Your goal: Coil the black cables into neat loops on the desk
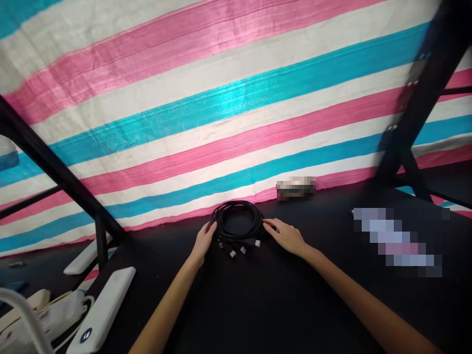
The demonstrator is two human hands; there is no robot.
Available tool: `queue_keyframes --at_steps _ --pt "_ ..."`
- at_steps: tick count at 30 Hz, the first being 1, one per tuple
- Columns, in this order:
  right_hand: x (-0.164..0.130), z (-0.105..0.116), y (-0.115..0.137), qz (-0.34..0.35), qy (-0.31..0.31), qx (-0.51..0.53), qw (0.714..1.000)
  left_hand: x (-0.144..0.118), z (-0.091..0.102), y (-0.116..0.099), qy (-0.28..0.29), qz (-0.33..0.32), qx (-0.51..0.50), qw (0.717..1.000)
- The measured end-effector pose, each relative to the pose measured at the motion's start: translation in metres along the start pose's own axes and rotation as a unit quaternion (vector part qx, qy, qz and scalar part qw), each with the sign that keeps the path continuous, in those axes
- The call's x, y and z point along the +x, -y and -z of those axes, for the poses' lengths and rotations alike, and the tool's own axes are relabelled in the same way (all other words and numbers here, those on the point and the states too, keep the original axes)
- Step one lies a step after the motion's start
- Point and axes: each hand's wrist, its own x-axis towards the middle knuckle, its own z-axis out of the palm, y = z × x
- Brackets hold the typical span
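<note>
A coiled black cable point(238, 235) lies near the back of the black table, wound into a ring of several loops. Several connector ends with pale metal tips stick out from the ring's near side. On the ring's left edge, my left hand point(204, 241) is closed, its thumb on top and the fingertips partly hidden. My right hand point(285, 236) grips the opposite edge, thumb and forefinger at the loops.
The black table point(250, 305) backs onto a striped tarp point(221, 108). At left are a long white device point(103, 309) and a white power strip point(62, 314) with cords. Pixelated items point(296, 188) sit at the back and right. Black metal frames point(405, 113) rise at both sides.
</note>
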Motion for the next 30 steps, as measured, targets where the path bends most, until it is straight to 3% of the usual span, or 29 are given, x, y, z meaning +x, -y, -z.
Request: queue_keyframes --at_steps 3,7,11,15,21,30 --pt "0.000 0.001 0.000 0.000 -0.002 -0.001 1.000 0.015 -0.008 -0.003 0.014 0.004 -0.011 1.000" --pt "-0.002 0.001 0.002 -0.001 -0.005 0.003 1.000 0.025 -0.016 -0.004 -0.018 0.005 0.020 1.000" --pt "-0.003 0.001 0.004 -0.005 -0.015 0.014 1.000 0.016 -0.016 -0.013 -0.040 -0.024 0.073 0.996" --pt "-0.003 0.001 0.005 -0.007 -0.027 0.024 0.999 0.006 -0.016 -0.021 -0.022 -0.048 0.129 0.990" --pt "-0.002 0.000 0.003 -0.002 -0.024 0.017 1.000 0.009 -0.024 -0.009 -0.013 0.000 0.191 0.982" --pt "-0.001 -0.001 0.001 -0.023 -0.004 -0.011 1.000 0.010 -0.019 -0.004 -0.023 -0.047 0.185 0.981"
